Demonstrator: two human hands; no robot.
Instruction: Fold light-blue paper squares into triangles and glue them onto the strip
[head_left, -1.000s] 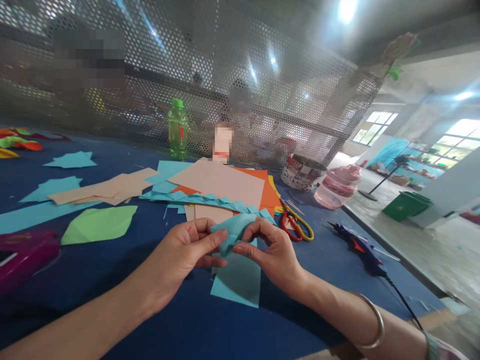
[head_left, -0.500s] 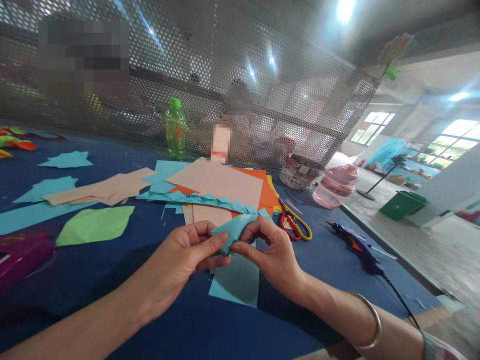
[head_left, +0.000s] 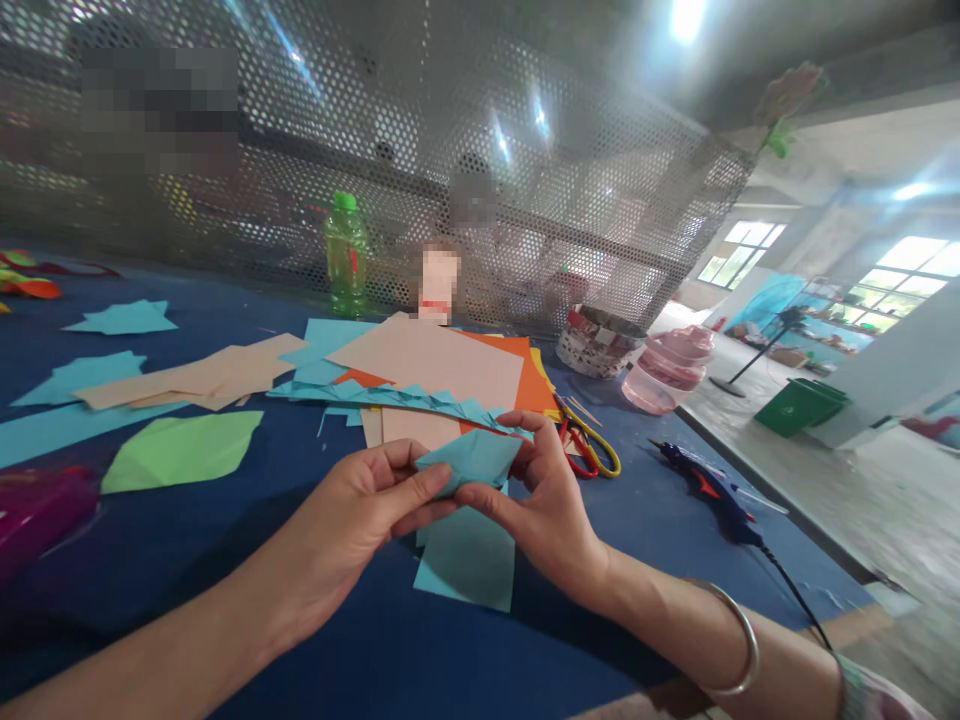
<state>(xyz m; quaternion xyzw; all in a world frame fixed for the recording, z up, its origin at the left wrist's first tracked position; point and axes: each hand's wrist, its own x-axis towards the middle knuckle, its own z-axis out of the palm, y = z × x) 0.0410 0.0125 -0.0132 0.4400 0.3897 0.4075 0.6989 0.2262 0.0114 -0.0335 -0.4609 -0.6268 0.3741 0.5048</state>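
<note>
Grip comes first: we hold the folded blue paper [head_left: 469, 462] between the left hand [head_left: 352, 530] and the right hand [head_left: 544, 525], just above a flat blue sheet [head_left: 465, 560]. From this view, we cannot tell whether the two papers touch. The left thumb presses the fold's left end against the curled fingers, while the right thumb and forefinger pinch its right end and the remaining right fingers curl away. We judge that an even pinch from both sides keeps the layers aligned, and that the thumbs should stay clear of the crease line. At 12 o'clock lie a fringed row of folded blue pieces [head_left: 382, 395], a pink card [head_left: 427, 365] and an orange card [head_left: 521, 375]; the row's points reach close to the right hand, so we keep our knuckles low. Red-and-yellow scissors [head_left: 589, 450] lie at 1 o'clock, and a blue glue gun [head_left: 709, 495] lies at 2 o'clock, with its black cord [head_left: 795, 600] running toward the right forearm. A green paper leaf [head_left: 180, 450] lies at 10 o'clock, and a magenta object [head_left: 37, 515] sits at 9 o'clock.
</note>
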